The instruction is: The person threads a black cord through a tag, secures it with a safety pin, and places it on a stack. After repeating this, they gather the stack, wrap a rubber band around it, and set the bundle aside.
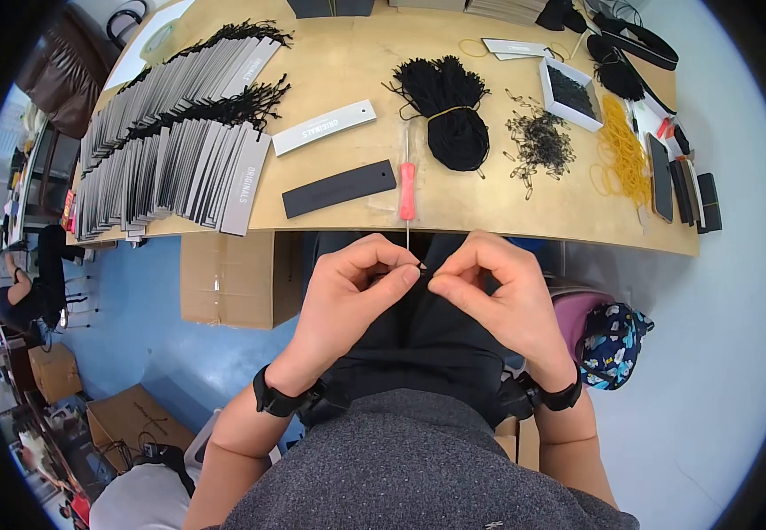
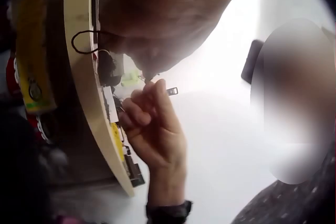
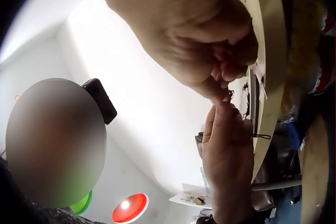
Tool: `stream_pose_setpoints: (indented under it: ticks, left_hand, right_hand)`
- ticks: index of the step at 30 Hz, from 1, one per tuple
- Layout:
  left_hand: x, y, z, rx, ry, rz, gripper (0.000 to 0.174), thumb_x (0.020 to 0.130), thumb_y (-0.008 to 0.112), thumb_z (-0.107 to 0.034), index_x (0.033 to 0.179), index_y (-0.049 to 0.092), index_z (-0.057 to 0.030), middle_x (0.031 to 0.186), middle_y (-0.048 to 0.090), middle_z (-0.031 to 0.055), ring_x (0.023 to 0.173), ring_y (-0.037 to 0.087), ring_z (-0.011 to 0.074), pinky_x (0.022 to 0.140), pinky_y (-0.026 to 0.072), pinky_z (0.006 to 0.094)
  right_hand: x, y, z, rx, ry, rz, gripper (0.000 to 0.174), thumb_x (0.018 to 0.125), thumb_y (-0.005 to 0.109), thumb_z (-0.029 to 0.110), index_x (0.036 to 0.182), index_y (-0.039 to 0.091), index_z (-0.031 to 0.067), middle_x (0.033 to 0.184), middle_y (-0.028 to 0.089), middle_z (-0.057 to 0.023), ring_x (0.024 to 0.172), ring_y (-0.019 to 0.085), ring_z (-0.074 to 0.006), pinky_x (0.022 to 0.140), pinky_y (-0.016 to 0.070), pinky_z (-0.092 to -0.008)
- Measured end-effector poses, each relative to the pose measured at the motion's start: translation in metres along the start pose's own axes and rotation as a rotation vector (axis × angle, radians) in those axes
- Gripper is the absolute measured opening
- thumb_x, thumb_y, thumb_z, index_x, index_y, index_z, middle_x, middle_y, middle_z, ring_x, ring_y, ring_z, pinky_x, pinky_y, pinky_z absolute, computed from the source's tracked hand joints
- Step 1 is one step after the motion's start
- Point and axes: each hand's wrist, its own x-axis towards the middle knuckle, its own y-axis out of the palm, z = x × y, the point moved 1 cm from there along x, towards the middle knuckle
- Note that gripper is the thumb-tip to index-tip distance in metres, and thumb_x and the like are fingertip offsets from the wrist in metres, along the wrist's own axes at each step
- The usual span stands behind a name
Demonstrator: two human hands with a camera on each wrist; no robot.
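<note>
The left hand (image 1: 348,287), fingers curled, pinches a thin black looped cord (image 2: 72,42) at six o'clock from the slim red-handled tool (image 1: 408,190); at three o'clock, the curled right hand (image 1: 500,287) pinches a small dark piece (image 3: 231,95). Loose fingertips could drop either.

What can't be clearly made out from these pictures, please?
What the small dark piece between the left hand and right hand is: tiny in the head view, mostly covered by fingers in both wrist views.
The rest of the dark cord: hidden by the left hand, left wrist view.
The dark box: cut off by the top edge, head view.
Fine print on the yellow pack: blurred, left wrist view.
</note>
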Motion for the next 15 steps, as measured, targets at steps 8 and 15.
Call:
stream_pose_setpoints:
  ticks: [8, 15]
  left_hand:
    - [0.0, -0.004, -0.004, -0.253, -0.272, 0.132, 0.016, 0.094, 0.07, -0.005, 0.107, 0.07, 0.0051, 0.097, 0.071, 0.0026, 0.09, 0.062, 0.0066, 0.083, 0.0506, 0.0222]
    - [-0.003, -0.008, -0.003, -0.27, -0.333, 0.13, 0.018, 0.094, 0.07, -0.006, 0.107, 0.071, 0.0054, 0.096, 0.071, 0.0034, 0.089, 0.063, 0.0066, 0.083, 0.051, 0.0216]
  right_hand:
    - [0.01, -0.001, 0.008, -0.563, -0.626, -0.098, 0.02, 0.077, 0.076, 0.003, 0.096, 0.069, 0.0065, 0.091, 0.058, -0.005, 0.077, 0.06, -0.0237, 0.065, 0.0493, -0.0339]
    - [0.008, 0.001, 0.009, -0.643, -0.648, -0.069, 0.022, 0.074, 0.077, 0.006, 0.094, 0.068, 0.005, 0.088, 0.057, -0.0042, 0.081, 0.06, -0.0224, 0.07, 0.048, -0.0341]
